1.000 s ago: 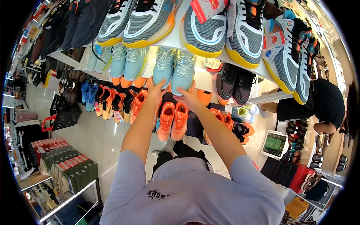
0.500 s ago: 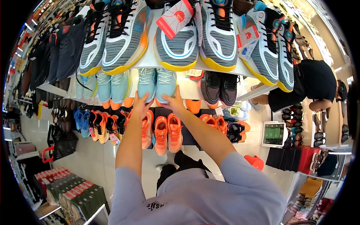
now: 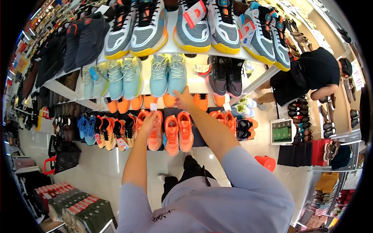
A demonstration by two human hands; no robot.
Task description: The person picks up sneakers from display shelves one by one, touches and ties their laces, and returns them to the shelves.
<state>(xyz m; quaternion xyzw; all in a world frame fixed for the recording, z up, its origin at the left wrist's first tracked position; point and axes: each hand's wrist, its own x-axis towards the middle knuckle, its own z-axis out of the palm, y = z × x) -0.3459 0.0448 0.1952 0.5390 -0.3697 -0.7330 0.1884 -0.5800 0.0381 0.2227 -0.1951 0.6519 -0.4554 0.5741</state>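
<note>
A pair of light blue sneakers (image 3: 159,75) with pale laces stands on the middle shelf, toes toward me. My right hand (image 3: 184,98) is at the toe of the right-hand shoe, its fingers apart and seemingly touching it. Lower down, my left hand (image 3: 148,123) is in front of an orange sneaker (image 3: 156,136) on the bottom shelf, just below a small white tag (image 3: 154,106). How its fingers are bent is hard to make out. Beside it stands a pair of coral-orange sneakers (image 3: 171,134). More light blue sneakers (image 3: 115,79) sit to the left.
Grey sneakers with yellow soles (image 3: 149,35) line the top shelf (image 3: 171,50). Dark sneakers (image 3: 218,77) stand at the right of the middle shelf. A person in black (image 3: 316,73) bends over at the right. A black basket (image 3: 64,155) and a red stool (image 3: 266,162) are on the floor.
My left hand has dropped away from the light blue pair toward the bottom shelf. My right hand stays at the right shoe's toe, slightly higher in view. The pair now sits deeper on its shelf.
</note>
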